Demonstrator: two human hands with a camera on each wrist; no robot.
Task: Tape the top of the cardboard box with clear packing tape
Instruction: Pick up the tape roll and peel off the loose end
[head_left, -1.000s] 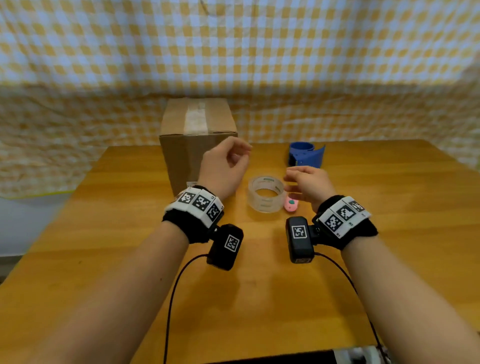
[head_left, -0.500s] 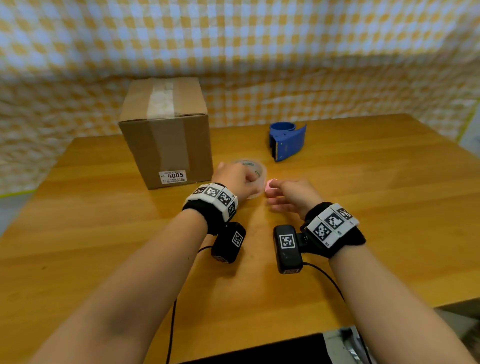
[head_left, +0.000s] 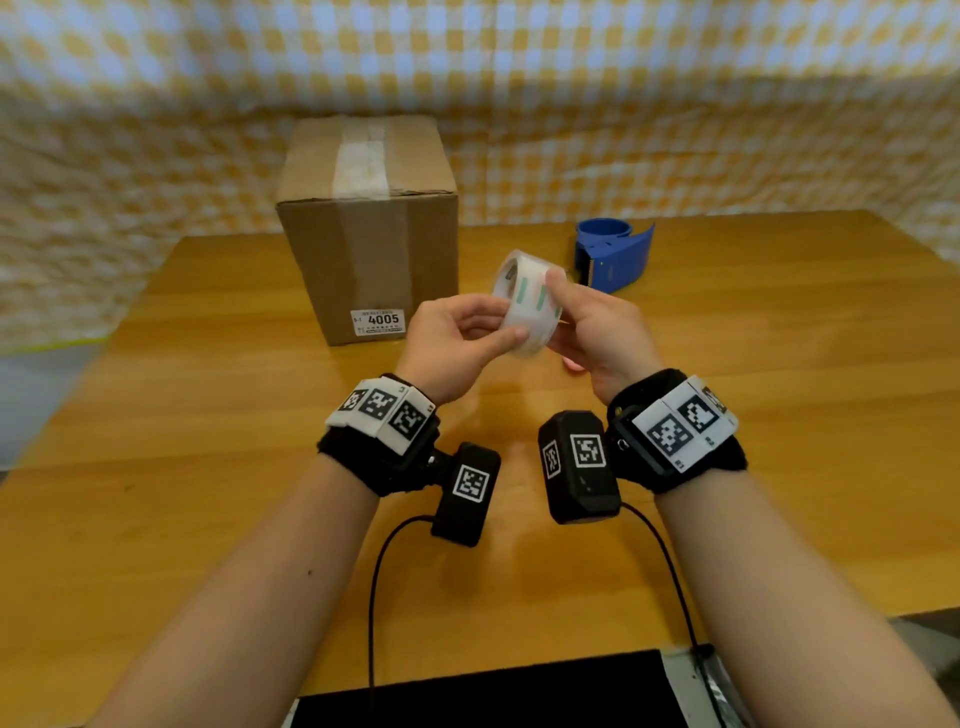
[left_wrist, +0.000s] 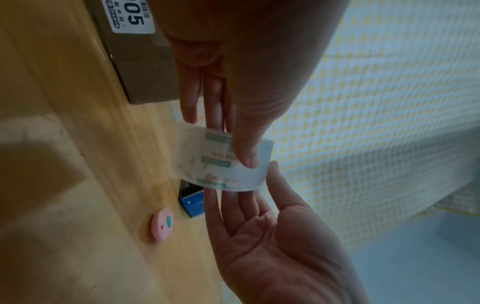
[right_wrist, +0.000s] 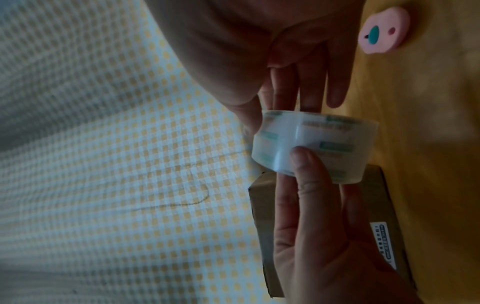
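A roll of clear packing tape (head_left: 530, 304) is held above the wooden table (head_left: 753, 389) between both hands. It is pinched by the left hand (head_left: 452, 343), with the thumb laid across its outer face and the fingers behind it. The other side is gripped by the right hand (head_left: 597, 332), thumb on top of the roll and fingers underneath. Green printed marks are seen through the tape's layers. Just behind the left hand, the cardboard box (head_left: 371, 228) is stood upright on the table, a strip of tape already run along its top seam and a white label reading 4005 stuck low on its front. A blue tape dispenser (head_left: 615, 254) is placed right of the box, beyond the roll. A small pink oval object (left_wrist: 162, 226) is left lying on the table under the right hand.
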